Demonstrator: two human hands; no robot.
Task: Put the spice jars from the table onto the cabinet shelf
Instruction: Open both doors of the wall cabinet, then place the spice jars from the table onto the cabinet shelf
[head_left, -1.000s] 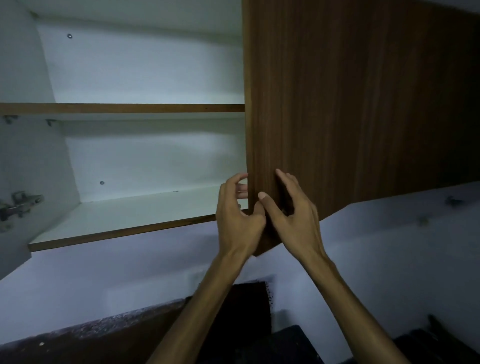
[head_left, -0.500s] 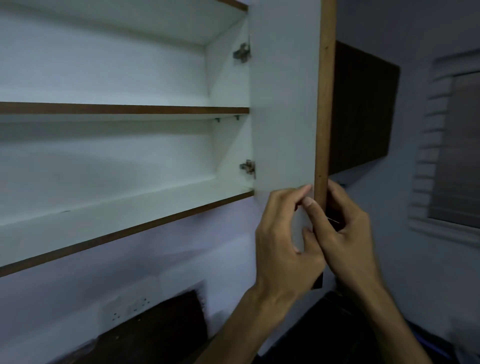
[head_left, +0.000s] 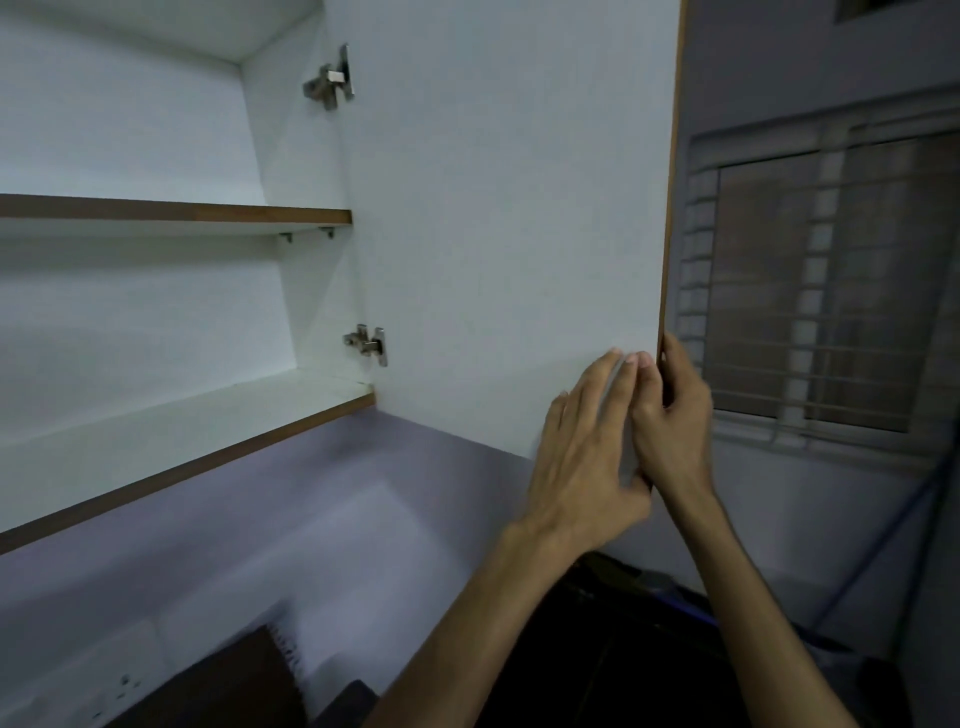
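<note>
Room: a dim kitchen wall, barred window right of the cabinet door.
Shelf: the bare cabinet shelf sits left of the door.
Jars: none in view.
Hands: left hand is flat on the door, fingers straight; right hand curls round the door's edge.
Progress: door wide, no jars shelved yet.

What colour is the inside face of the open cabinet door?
White, with a brown wood edge, on the cabinet door in the head view.

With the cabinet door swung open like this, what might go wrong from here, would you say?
1. The white-faced cabinet door with a brown wood edge is wide open on two metal hinges; pushing further might strain them.
2. The right hand grips the door edge near the window grille; fingers might get caught.
3. Released, the door may swing back over the lower white shelf.
</note>
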